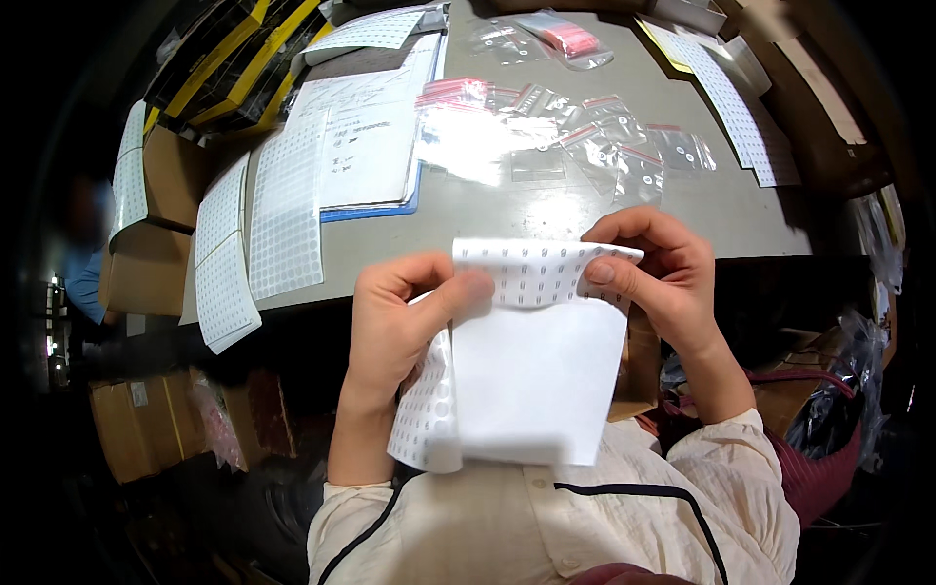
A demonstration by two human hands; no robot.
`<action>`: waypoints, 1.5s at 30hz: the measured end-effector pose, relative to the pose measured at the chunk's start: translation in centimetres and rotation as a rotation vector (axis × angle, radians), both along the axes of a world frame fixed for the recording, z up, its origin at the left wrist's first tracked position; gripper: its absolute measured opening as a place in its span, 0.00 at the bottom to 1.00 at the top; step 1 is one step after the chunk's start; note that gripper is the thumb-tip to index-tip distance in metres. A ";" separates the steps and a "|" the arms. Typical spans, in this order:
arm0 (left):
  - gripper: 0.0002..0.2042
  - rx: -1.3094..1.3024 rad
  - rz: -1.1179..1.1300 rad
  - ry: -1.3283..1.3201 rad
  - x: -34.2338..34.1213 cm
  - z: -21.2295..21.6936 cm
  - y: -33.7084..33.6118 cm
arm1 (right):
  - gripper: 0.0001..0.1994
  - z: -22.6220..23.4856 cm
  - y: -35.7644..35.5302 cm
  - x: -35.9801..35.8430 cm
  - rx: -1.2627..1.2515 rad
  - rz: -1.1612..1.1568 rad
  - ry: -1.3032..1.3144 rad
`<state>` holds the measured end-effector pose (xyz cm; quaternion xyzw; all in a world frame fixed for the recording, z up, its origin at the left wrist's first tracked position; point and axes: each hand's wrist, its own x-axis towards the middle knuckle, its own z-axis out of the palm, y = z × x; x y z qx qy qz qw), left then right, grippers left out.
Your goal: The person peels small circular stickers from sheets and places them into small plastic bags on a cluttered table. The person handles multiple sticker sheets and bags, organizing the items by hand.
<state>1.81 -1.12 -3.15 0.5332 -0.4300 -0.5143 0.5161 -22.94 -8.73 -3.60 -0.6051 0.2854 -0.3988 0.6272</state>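
Both hands hold up a white sticker sheet (538, 380) in front of my chest, just off the table's near edge. Its top edge is folded over toward me, showing rows of small printed labels. My left hand (409, 312) pinches the sheet's upper left side between thumb and fingers. Below that hand, a flap of the sheet with round labels curls outward. At the upper right corner, my right hand (663, 278) grips the fold with its thumb on the printed side. The fingers behind the sheet are partly hidden.
Clear zip bags (639, 146) with small round labels lie on the grey table (487, 214). Left of them are a blue clipboard (375, 210) with papers and more sticker sheets (290, 205), some overhanging the edge. Cardboard boxes (146, 424) stand at the left; another label sheet (717, 97) lies far right.
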 end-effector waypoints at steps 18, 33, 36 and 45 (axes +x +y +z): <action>0.10 0.055 0.015 -0.013 -1.3 0.7 -1.1 | 0.07 -1.9 0.5 1.9 -0.103 -0.095 0.024; 0.06 -0.077 0.005 -0.191 -0.3 0.6 -1.9 | 0.16 0.0 -0.7 2.0 -1.164 -0.294 0.606; 0.06 -0.042 -0.007 -0.162 -0.3 0.6 -2.3 | 0.16 0.1 -0.5 2.3 -1.226 -0.328 0.699; 0.07 -0.008 -0.028 -0.119 0.6 0.8 -3.1 | 0.16 -0.1 -0.7 3.1 -1.331 -0.335 0.746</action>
